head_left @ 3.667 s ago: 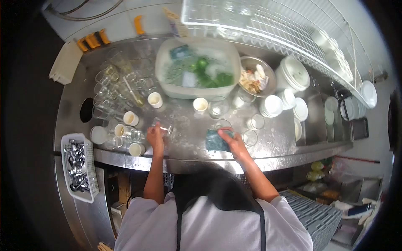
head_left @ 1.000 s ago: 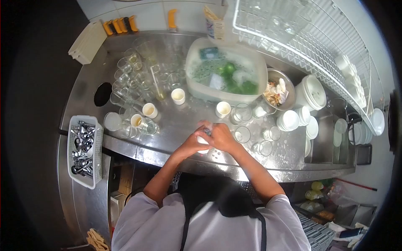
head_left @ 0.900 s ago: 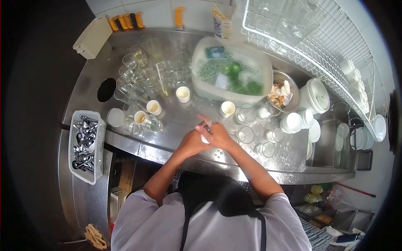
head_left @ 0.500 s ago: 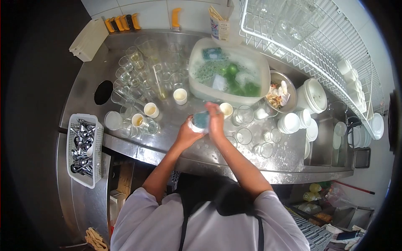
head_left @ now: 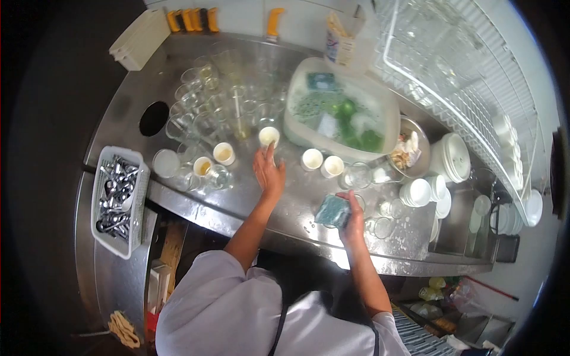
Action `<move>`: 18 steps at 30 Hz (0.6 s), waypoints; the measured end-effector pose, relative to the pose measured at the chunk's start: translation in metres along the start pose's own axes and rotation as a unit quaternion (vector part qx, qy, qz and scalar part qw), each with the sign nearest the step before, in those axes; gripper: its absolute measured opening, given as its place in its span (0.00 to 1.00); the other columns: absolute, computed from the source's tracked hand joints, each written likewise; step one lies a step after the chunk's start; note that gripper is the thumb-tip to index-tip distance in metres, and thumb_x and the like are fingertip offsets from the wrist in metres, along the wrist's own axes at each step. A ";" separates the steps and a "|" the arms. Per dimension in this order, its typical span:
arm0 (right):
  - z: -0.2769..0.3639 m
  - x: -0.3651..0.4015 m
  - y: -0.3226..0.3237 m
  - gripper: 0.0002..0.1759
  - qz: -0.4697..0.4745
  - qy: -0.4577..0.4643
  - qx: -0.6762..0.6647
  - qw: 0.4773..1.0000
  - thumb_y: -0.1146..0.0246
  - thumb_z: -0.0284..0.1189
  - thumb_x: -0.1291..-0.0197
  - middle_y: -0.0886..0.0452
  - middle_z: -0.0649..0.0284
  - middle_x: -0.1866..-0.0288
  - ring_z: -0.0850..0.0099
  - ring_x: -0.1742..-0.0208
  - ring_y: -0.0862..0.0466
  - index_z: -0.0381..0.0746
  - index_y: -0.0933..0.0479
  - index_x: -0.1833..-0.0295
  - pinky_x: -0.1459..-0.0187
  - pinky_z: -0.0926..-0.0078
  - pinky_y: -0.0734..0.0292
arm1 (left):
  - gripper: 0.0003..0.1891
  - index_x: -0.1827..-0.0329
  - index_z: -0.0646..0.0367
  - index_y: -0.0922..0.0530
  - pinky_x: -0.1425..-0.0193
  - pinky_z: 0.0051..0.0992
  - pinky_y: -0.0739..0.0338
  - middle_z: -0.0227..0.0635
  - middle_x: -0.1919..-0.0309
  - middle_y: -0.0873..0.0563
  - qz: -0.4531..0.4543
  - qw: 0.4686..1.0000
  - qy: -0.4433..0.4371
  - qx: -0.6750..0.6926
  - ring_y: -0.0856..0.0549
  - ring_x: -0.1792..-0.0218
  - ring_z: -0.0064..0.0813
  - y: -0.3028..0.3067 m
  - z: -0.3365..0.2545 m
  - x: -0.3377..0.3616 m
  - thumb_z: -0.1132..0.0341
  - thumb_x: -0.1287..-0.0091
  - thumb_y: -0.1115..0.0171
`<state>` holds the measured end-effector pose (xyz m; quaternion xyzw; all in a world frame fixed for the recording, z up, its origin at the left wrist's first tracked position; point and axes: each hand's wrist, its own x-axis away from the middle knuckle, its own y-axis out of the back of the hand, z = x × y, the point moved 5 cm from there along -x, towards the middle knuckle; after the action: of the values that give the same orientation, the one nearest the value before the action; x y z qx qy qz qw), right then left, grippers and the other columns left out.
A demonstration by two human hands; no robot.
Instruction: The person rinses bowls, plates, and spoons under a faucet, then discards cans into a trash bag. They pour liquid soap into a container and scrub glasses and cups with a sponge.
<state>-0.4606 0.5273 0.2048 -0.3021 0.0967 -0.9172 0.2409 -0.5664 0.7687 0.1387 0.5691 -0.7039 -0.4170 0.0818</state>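
My left hand [head_left: 270, 174] reaches over the steel counter, its fingertips at the near side of a white cup [head_left: 269, 136]; whether they grip it I cannot tell. My right hand [head_left: 354, 222] holds a blue-green sponge [head_left: 333, 211] above the counter's front part. Between the hands and the tub stand two more white cups, one [head_left: 312, 159] beside the other [head_left: 332, 167]. A white tub [head_left: 389, 127] of soapy water with green things and a second sponge [head_left: 321, 81] in it is behind them. Two cups with yellowish residue, one of them here [head_left: 224, 153], stand to the left.
Many drinking glasses [head_left: 199, 121] crowd the counter's left part. A white basket of cutlery [head_left: 141, 204] sits at the far left. To the right are a metal bowl of scraps [head_left: 423, 139], stacked white cups [head_left: 417, 192], a lidded bucket [head_left: 449, 158] and an overhead wire rack [head_left: 442, 104].
My hands have moved apart, the left to a cup farther left, the right rightward with the sponge. The white item they held together is out of them, and another cup now stands near the tub.
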 end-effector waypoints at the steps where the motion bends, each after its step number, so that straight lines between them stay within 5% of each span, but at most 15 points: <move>1: -0.008 0.001 0.001 0.25 0.009 -0.084 -0.086 0.993 0.39 0.48 0.27 0.14 0.58 0.53 0.65 0.51 0.14 0.36 0.19 0.45 0.45 0.65 0.19 | 0.32 0.31 0.55 0.25 0.31 0.45 0.29 0.47 0.37 0.21 -0.036 0.998 0.012 -0.048 0.23 0.34 0.51 0.009 0.005 -0.008 0.69 0.40 0.25; 4: -0.007 0.006 -0.013 0.25 0.055 -0.128 -0.106 0.985 0.33 0.45 0.31 0.15 0.56 0.47 0.62 0.47 0.13 0.36 0.21 0.41 0.42 0.60 0.17 | 0.30 0.36 0.56 0.23 0.35 0.47 0.25 0.49 0.42 0.19 -0.060 0.997 -0.049 -0.032 0.19 0.40 0.55 -0.013 0.035 -0.028 0.63 0.41 0.23; 8: 0.018 0.008 -0.048 0.23 0.114 0.008 0.105 0.988 0.27 0.35 0.36 0.16 0.61 0.45 0.64 0.43 0.15 0.36 0.21 0.41 0.38 0.66 0.22 | 0.27 0.39 0.60 0.24 0.43 0.43 0.18 0.49 0.46 0.15 0.100 0.960 0.116 0.234 0.14 0.47 0.52 -0.038 0.059 -0.034 0.59 0.37 0.24; 10: 0.039 0.004 -0.071 0.22 0.110 0.164 0.291 0.936 0.27 0.32 0.37 0.15 0.58 0.43 0.62 0.42 0.15 0.36 0.20 0.40 0.41 0.67 0.23 | 0.27 0.37 0.63 0.25 0.47 0.39 0.15 0.47 0.48 0.13 0.114 0.869 0.249 0.413 0.12 0.49 0.46 -0.042 0.062 -0.021 0.60 0.34 0.27; 13: 0.066 -0.001 -0.117 0.21 0.108 0.376 0.388 0.835 0.28 0.32 0.36 0.15 0.50 0.45 0.57 0.45 0.13 0.37 0.21 0.39 0.46 0.66 0.20 | 0.25 0.37 0.64 0.26 0.49 0.41 0.13 0.46 0.48 0.14 0.289 0.523 0.406 0.691 0.12 0.49 0.42 -0.026 0.044 0.022 0.60 0.31 0.31; 16: 0.059 -0.014 -0.153 0.26 0.197 0.529 0.492 0.663 0.30 0.36 0.34 0.14 0.43 0.55 0.49 0.54 0.12 0.39 0.25 0.34 0.55 0.60 0.18 | 0.24 0.36 0.62 0.27 0.52 0.42 0.12 0.46 0.50 0.14 0.429 0.426 0.368 0.707 0.11 0.50 0.41 -0.003 0.030 0.053 0.62 0.31 0.32; 18: 0.036 -0.016 -0.165 0.28 0.265 0.401 0.580 0.658 0.31 0.38 0.32 0.14 0.44 0.60 0.47 0.56 0.12 0.40 0.27 0.32 0.54 0.59 0.18 | 0.23 0.38 0.61 0.27 0.52 0.41 0.12 0.46 0.50 0.14 0.487 0.495 0.296 0.656 0.11 0.51 0.41 0.015 0.027 0.051 0.63 0.32 0.31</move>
<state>-0.4914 0.6768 0.2791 0.3347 -0.2914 -0.7166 0.5382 -0.6105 0.7372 0.1135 0.1162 -0.8748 0.4636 0.0792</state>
